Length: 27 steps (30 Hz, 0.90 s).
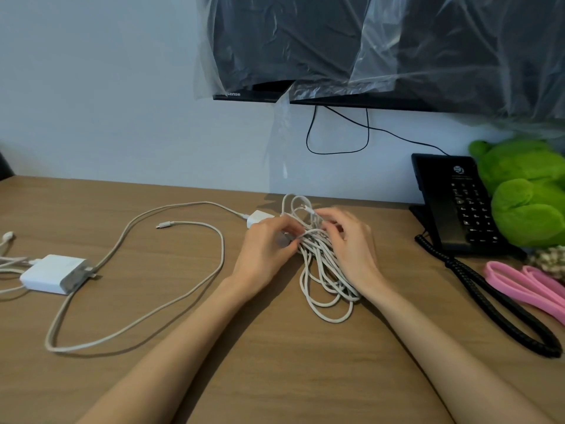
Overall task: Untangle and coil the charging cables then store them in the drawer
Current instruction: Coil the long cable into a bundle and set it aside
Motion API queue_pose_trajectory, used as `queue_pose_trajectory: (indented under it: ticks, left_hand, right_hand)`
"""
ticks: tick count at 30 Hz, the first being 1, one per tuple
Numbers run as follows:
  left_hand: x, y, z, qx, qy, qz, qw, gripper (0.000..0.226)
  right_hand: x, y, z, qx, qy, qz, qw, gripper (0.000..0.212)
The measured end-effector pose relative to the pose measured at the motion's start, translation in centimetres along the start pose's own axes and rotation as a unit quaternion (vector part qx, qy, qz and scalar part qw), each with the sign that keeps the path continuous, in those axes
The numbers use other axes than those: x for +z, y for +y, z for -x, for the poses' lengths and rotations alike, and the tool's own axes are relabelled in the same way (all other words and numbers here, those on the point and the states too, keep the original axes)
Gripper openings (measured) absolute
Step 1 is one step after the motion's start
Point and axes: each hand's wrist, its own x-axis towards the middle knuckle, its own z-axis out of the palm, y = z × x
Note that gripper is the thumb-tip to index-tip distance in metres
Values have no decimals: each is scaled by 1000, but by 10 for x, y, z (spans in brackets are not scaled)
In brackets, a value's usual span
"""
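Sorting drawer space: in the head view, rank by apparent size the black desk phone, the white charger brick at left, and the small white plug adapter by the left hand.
1. Black desk phone
2. White charger brick
3. Small white plug adapter, partly hidden by the left hand

left hand (269,243) fingertips: motion-blurred, grip unclear
small adapter (256,218): half hidden by left hand
far-left cables (9,261): cut by edge

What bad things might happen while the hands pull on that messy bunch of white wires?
Pulling hard on the tangled bundle of white cables, pinched by the left hand and right hand, may tighten knots. The small white plug adapter beside the left hand seems joined to the long loose white cable, so a tug might drag it. Loops could also snag the black coiled phone cord nearby.
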Motion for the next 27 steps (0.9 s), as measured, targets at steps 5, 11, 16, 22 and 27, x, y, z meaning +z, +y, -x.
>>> queue_pose_trajectory:
  ticks: [5, 11, 16, 22, 27]
  left_hand:
    - [0, -1, 1, 2, 13, 10, 1000, 13]
    - [0, -5, 2, 16, 15, 15, 1000, 14]
    - [0, -6, 3, 39, 6, 21, 999, 16]
    - [3, -9, 3, 33, 11, 45, 998, 15]
    - [3, -6, 3, 11, 29, 72, 997, 14]
  right_hand:
    - [-15, -1, -4, -24, -31, 69, 997, 28]
    - [-23, -8, -4, -52, -90, 137, 985, 31]
    - [-21, -10, -5, -78, -108, 210, 969, 38]
    - [-20, -10, -5, -131, -108, 248, 954, 34]
    - [-18, -7, -4, -159, -96, 256, 949, 39]
